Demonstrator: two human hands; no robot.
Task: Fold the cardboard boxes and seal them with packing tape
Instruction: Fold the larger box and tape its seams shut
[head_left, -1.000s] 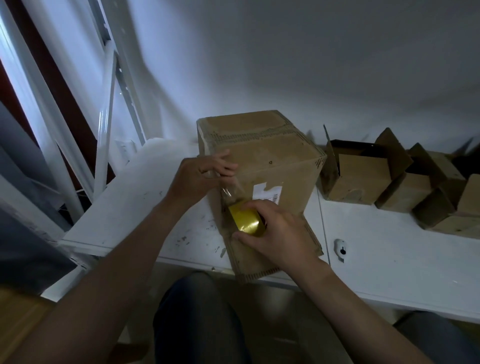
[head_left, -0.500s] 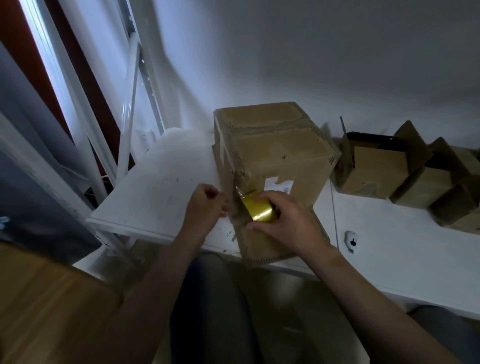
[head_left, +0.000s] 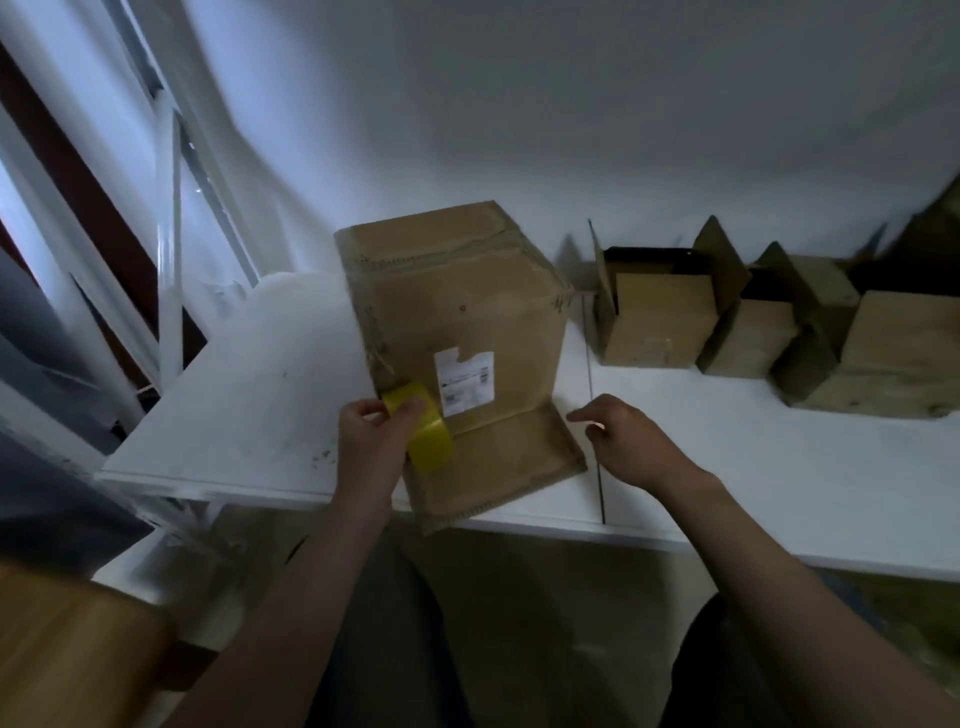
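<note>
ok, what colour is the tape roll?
Yellow. Head view shows the tape roll in the left hand.

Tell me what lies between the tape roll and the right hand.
In the head view, the open box flap lies flat between the tape roll and the right hand.

I was in a plain packing room, a bare back-room workspace rather than a home. The tall cardboard box (head_left: 457, 312) with its shipping label (head_left: 464, 382) stood on a scuffed white table (head_left: 727, 441). Right of that box sat a row of smaller open boxes (head_left: 654, 322), behind it ran a bare white wall (head_left: 571, 104), and left of it rose a white metal rack frame (head_left: 166, 234). My left hand (head_left: 371, 441) held a yellow tape roll (head_left: 423, 434) at the box's near left corner.
</note>
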